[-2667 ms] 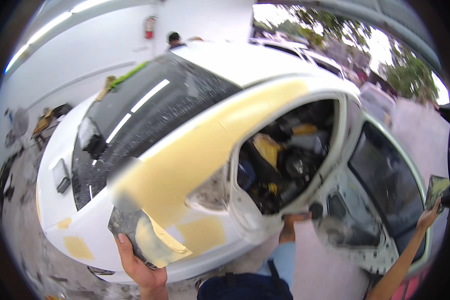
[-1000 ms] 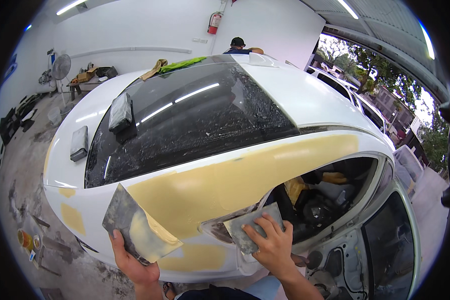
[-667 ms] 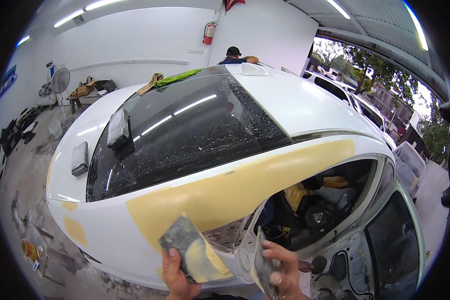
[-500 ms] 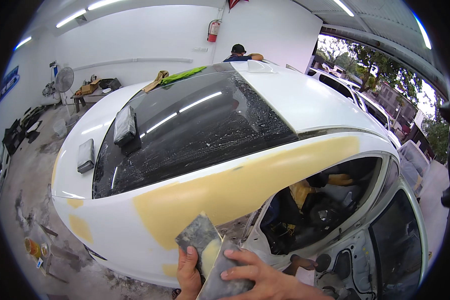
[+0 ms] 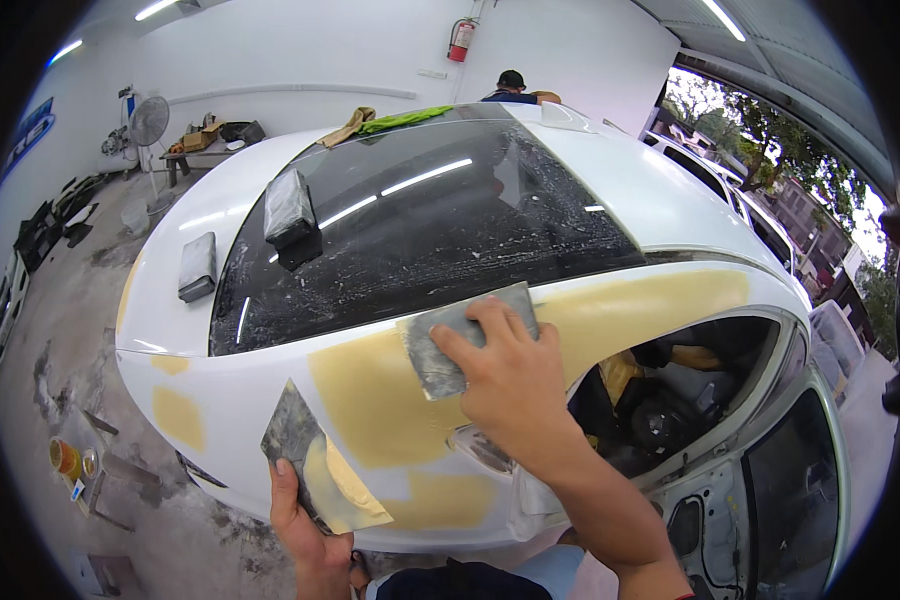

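Note:
My right hand (image 5: 515,385) presses a thin grey filler spreader (image 5: 432,362) flat on the car's side panel, fingers spread over its back. Beneath its edge lies a long patch of yellow filler (image 5: 365,415), running from the rear quarter up along the roof edge beside the dark rear glass (image 5: 410,240). Lower down on the left, my left hand (image 5: 307,535) grips a grey putty board (image 5: 292,425) by its edge, thumb on top. A smear of yellow putty (image 5: 338,485) coats the board's right side. The white car (image 5: 260,400) fills the middle of the view.
Two wrapped blocks, one on the glass (image 5: 288,205) and one on the trunk lid (image 5: 198,265), rest on the car. A green cloth (image 5: 405,118) lies at the glass's far edge. An open door (image 5: 790,490) stands right. A person (image 5: 510,88) is behind the car.
My right hand has moved up and away from the board, bringing the spreader onto the yellow patch. My left hand has shifted left with the board. The view has swung slightly.

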### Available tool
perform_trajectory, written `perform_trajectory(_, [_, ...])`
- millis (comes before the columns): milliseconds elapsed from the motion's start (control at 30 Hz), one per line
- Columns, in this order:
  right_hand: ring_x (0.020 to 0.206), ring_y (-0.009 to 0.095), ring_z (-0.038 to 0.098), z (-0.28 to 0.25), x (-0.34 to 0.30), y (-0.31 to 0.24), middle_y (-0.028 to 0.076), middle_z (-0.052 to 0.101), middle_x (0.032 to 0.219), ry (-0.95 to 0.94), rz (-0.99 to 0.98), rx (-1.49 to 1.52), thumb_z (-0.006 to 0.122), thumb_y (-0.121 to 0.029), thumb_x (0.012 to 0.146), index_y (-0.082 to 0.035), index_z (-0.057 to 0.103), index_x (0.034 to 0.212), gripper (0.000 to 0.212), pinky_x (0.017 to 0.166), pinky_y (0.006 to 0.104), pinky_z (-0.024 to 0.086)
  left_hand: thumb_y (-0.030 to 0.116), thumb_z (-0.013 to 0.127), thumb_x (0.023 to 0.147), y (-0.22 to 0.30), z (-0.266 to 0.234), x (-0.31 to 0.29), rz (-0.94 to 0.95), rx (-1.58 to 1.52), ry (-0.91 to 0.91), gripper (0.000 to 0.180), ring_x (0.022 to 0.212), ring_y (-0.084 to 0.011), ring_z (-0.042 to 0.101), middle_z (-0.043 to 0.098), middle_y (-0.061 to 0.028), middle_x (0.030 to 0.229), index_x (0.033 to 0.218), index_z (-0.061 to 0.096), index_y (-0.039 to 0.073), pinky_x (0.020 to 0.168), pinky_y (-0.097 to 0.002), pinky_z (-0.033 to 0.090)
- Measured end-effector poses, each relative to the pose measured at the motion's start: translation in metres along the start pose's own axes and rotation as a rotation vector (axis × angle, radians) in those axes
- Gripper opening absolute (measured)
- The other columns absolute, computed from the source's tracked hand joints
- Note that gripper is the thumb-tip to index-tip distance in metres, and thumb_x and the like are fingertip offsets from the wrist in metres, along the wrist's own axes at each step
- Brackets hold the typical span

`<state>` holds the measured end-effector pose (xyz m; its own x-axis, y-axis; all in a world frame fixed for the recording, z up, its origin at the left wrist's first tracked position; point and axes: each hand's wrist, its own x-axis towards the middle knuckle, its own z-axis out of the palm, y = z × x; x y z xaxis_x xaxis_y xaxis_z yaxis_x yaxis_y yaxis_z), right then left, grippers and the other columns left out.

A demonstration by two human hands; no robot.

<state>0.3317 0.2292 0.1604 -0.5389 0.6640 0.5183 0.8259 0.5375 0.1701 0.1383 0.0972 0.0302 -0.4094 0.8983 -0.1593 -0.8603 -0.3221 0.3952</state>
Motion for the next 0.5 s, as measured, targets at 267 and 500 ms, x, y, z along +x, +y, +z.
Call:
perform_trajectory(267, [0.132, 0.030, 0.058, -0.001, -0.058, 0.010, 0.008, 0.060, 0.125, -0.070, 0.041, 0.010, 0.075, -0.012, 0.074, -0.021, 0.069, 0.124, 0.052, 0.082, 0.0515, 0.042, 0.036, 0.047, 0.114, -0.002, 0.006, 0.004, -0.049, -0.002, 0.018, 0.050, 0.125, -0.0286, 0.068, 0.066, -0.0158, 0.140, 0.146, 0.054, -0.003, 0.108, -0.0448, 0.056])
perform_trajectory(500, [0.135, 0.028, 0.057, 0.009, -0.158, 0.023, 0.006, 0.059, 0.130, -0.192, 0.138, 0.025, 0.077, -0.010, 0.061, -0.025, 0.071, 0.130, 0.071, 0.087, 0.0543, 0.041, 0.037, 0.047, 0.115, -0.008, 0.012, 0.004, -0.058, 0.048, -0.071, 0.052, 0.126, -0.0290, 0.068, 0.065, -0.0159, 0.142, 0.149, 0.050, -0.002, 0.108, -0.0451, 0.056])
